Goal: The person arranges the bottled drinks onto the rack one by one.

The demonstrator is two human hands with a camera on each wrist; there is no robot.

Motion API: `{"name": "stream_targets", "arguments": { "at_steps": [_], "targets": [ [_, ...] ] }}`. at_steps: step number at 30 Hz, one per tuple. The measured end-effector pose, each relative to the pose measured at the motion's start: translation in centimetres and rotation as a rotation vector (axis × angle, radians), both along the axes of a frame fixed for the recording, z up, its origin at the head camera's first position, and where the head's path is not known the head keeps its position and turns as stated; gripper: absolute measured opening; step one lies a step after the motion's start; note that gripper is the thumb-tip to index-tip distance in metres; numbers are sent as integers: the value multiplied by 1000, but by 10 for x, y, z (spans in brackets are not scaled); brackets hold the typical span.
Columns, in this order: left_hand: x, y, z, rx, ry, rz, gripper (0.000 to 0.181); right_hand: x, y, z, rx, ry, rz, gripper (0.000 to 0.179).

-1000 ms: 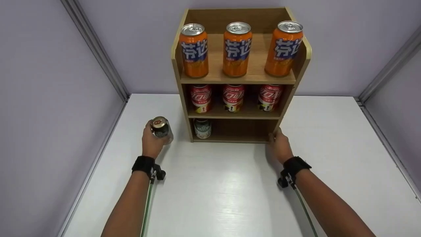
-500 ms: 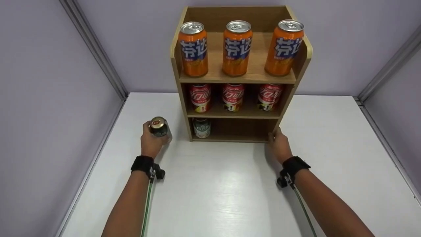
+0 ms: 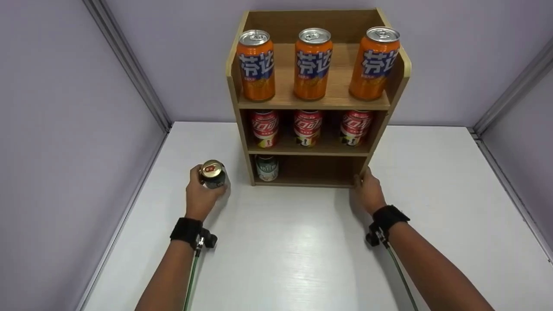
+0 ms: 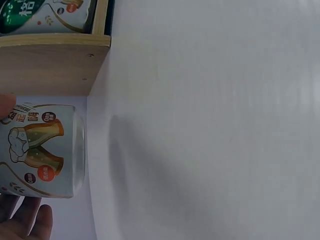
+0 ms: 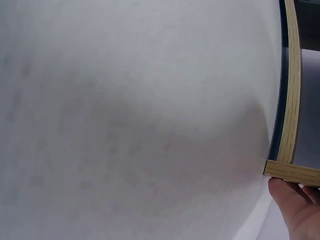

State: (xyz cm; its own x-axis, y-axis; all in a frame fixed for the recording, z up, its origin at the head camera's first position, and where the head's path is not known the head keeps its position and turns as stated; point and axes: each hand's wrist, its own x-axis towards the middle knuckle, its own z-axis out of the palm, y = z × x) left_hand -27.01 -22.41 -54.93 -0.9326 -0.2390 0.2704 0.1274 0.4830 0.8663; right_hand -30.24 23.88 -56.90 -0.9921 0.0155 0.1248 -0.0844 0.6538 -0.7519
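Observation:
In the head view my left hand (image 3: 202, 196) holds a beer can (image 3: 213, 173) with a gold top and dark upper part, left of the wooden shelf (image 3: 307, 105). The left wrist view shows this can's (image 4: 37, 150) white side with drawn beer mugs; it appears raised, its shadow apart from it. A matching can (image 3: 267, 167) stands at the left of the bottom shelf level. My right hand (image 3: 370, 192) touches the shelf's lower right side. In the right wrist view the thumb (image 5: 285, 195) rests against the side panel (image 5: 295, 172); the other fingers are partly hidden.
Three orange soda cans (image 3: 313, 65) stand on the top level, three red cola cans (image 3: 307, 128) on the middle one. The shelf stands on a white table (image 3: 281, 246). Pale walls (image 3: 52, 129) enclose its sides and back.
My left hand has come slightly back towards me with the beer can, whose gold top looks larger now. My right hand stays at the shelf's side.

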Motion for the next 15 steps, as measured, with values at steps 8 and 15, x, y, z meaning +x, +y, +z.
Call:
{"name": "stream_targets", "arguments": {
  "at_steps": [8,15],
  "targets": [
    [15,24,18,-36,64,-65,82,1,1,-1,8,14,-2,38],
    [22,56,31,-70,117,-146,82,1,-1,-2,4,26,-8,39]
  ]
}}
